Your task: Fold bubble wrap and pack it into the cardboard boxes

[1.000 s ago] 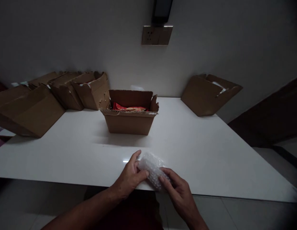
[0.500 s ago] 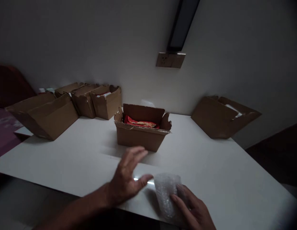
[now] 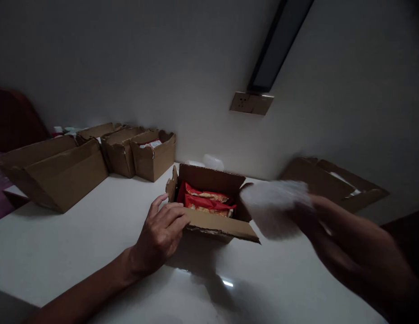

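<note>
A small cardboard box stands on the white table with its top spread apart and red snack packets inside. My left hand grips the near left corner of this box, fingers bent over the front flap, which leans outward. Just right of the box, my right hand is closed on a piece of bubble wrap, held up near the box's right side. Motion blurs the wrap and the fingers on it. What the wrap encloses, if anything, I cannot make out.
Several open cardboard boxes line the left side of the white table, one with something red and white inside. Another cardboard box stands at the right. Behind the middle box lies clear plastic. A socket plate is on the wall.
My left hand has gone from open above the table to gripping the box's front flap, which now tilts outward. My right hand has raised the bubble wrap up and right, beside the box.
</note>
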`<action>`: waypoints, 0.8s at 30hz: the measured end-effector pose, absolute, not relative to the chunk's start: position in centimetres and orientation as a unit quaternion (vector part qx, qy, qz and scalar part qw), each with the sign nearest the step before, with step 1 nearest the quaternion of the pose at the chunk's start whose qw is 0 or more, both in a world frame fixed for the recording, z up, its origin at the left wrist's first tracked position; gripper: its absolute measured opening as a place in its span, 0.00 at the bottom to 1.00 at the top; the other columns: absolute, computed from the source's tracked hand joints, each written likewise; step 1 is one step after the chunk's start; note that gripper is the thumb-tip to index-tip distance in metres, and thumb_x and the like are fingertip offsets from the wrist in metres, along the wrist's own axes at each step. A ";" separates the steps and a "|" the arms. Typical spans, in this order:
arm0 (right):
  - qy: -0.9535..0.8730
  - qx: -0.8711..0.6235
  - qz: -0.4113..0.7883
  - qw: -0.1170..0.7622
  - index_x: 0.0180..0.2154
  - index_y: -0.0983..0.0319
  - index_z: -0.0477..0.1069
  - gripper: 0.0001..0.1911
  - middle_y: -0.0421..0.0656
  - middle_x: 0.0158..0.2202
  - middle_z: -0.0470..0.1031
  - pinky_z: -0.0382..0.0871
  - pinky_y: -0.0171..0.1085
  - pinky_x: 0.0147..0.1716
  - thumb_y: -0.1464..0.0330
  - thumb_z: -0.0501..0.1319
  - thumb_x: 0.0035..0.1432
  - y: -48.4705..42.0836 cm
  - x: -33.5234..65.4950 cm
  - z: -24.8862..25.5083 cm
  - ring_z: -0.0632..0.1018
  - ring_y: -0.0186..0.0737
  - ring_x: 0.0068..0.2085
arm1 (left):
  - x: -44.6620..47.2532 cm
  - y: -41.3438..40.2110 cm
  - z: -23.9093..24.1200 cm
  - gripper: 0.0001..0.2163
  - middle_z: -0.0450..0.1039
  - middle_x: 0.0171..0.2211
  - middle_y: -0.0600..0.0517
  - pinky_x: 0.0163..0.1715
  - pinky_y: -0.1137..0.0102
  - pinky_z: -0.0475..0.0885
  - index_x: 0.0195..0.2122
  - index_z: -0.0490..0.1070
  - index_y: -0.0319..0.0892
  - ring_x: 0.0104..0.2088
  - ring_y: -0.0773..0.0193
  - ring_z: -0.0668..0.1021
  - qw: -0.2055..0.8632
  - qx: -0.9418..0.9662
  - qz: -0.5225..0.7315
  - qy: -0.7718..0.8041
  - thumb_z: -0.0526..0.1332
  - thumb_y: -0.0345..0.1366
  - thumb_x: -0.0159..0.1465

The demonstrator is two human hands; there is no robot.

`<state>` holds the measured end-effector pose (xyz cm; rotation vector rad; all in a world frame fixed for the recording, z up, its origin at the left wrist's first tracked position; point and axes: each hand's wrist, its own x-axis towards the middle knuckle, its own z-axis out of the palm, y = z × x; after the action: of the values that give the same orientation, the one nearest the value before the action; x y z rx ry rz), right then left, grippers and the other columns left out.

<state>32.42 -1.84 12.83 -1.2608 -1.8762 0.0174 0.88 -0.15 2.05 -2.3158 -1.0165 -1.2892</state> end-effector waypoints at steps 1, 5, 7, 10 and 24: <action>-0.796 -0.472 0.002 0.379 0.44 0.52 0.77 0.14 0.42 0.28 0.78 0.67 0.35 0.22 0.56 0.57 0.64 0.3 31.0 13.6 0.74 0.38 0.24 | 0.9 0.0 2.1 0.12 0.78 0.40 0.48 0.62 0.50 0.60 0.43 0.72 0.41 0.48 0.58 0.79 0.149 -0.805 -0.453 -0.352 0.54 0.21 0.64; -0.884 -0.444 0.018 0.142 0.41 0.61 0.75 0.12 0.40 0.26 0.75 0.58 0.31 0.22 0.69 0.53 0.64 7.5 24.8 14.3 0.69 0.33 0.23 | 1.0 0.7 2.6 0.12 0.78 0.39 0.48 0.61 0.51 0.62 0.43 0.71 0.40 0.47 0.58 0.79 0.135 -0.803 -0.472 -0.339 0.56 0.20 0.63; -0.896 -0.443 0.043 0.007 0.38 0.63 0.75 0.10 0.42 0.28 0.76 0.57 0.31 0.24 0.73 0.54 0.62 9.3 22.5 13.5 0.71 0.32 0.26 | 0.9 1.0 2.9 0.12 0.77 0.38 0.49 0.60 0.50 0.63 0.43 0.71 0.40 0.45 0.59 0.79 0.125 -0.801 -0.484 -0.330 0.56 0.20 0.62; -0.897 -0.423 0.056 -0.117 0.36 0.63 0.74 0.10 0.44 0.30 0.78 0.57 0.32 0.27 0.72 0.54 0.63 10.6 20.8 12.2 0.74 0.34 0.29 | 0.9 1.3 3.4 0.12 0.77 0.37 0.49 0.59 0.50 0.64 0.43 0.71 0.40 0.40 0.61 0.78 0.108 -0.803 -0.484 -0.330 0.57 0.20 0.62; -0.909 -0.405 0.023 -0.093 0.55 0.63 0.71 0.21 0.53 0.47 0.81 0.71 0.39 0.41 0.75 0.58 0.60 11.0 20.3 11.0 0.81 0.47 0.45 | 1.0 3.0 4.4 0.13 0.78 0.37 0.49 0.57 0.51 0.67 0.46 0.70 0.41 0.41 0.59 0.78 0.149 -0.792 -0.474 -0.355 0.58 0.22 0.62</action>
<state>20.31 11.02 11.03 -1.3539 -3.0383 0.0759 1.02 2.98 4.37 -2.2764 -1.0205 -1.3628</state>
